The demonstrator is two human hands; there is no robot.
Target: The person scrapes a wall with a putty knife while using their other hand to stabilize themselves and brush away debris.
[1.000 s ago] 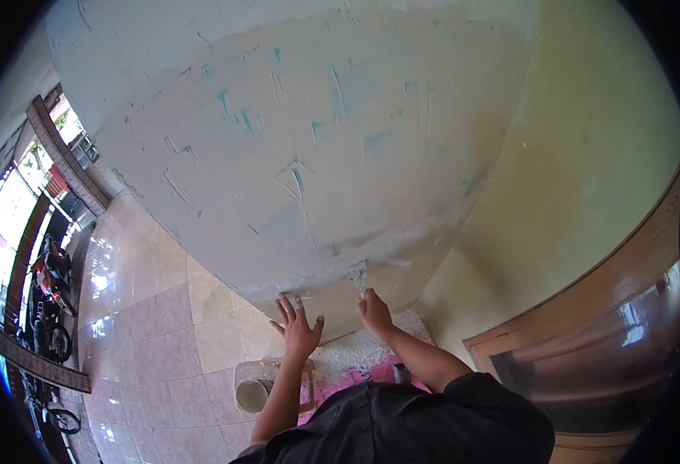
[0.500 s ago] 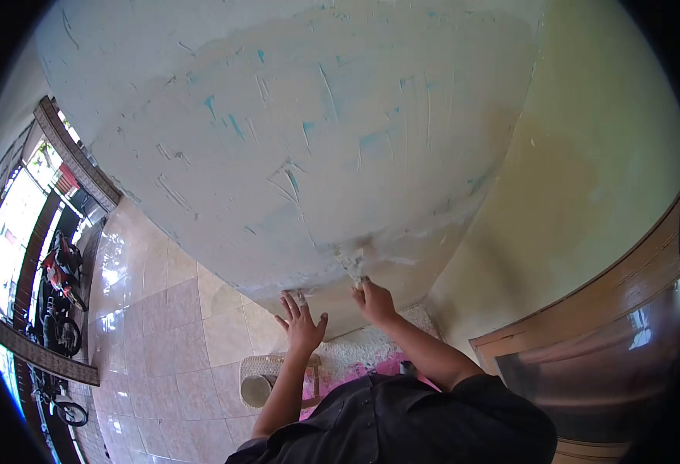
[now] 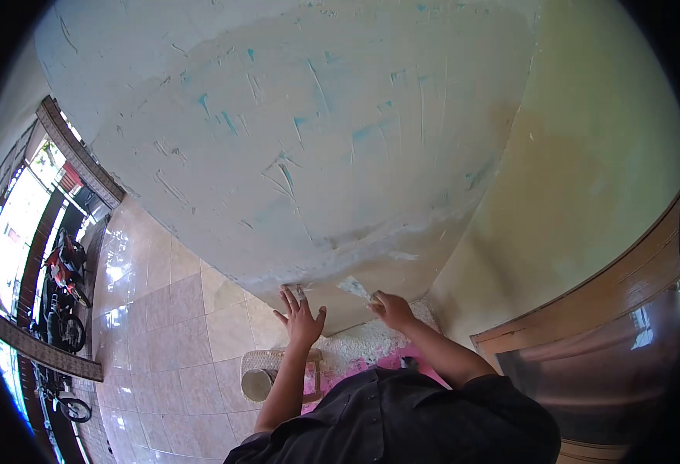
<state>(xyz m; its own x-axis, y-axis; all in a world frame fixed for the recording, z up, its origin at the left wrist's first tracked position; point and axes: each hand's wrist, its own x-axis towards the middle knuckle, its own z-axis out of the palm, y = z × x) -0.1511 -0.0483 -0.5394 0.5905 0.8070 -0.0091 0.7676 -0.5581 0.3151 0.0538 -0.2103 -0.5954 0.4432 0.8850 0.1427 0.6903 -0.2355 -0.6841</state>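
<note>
Low on the patched wall (image 3: 340, 155), my right hand (image 3: 393, 310) grips a putty knife (image 3: 355, 288) by its handle. The blade is smeared with pale filler and points up and to the left, close to the wall. My left hand (image 3: 302, 322) has its fingers spread, with the fingertips at the wall's lower edge and something pale on one finger. Blue-green marks and raised streaks of filler show across the wall above both hands.
A woven stool (image 3: 263, 360) with a round container (image 3: 256, 384) is beside my left forearm. A white-and-pink splattered sheet (image 3: 363, 349) lies below the wall. At right is a wooden frame (image 3: 572, 294); motorcycles (image 3: 65, 267) stand far left.
The putty knife and my right hand first rose slightly, then came down and to the right, the blade now tilting further left. My left hand stays near the wall's lower edge.
</note>
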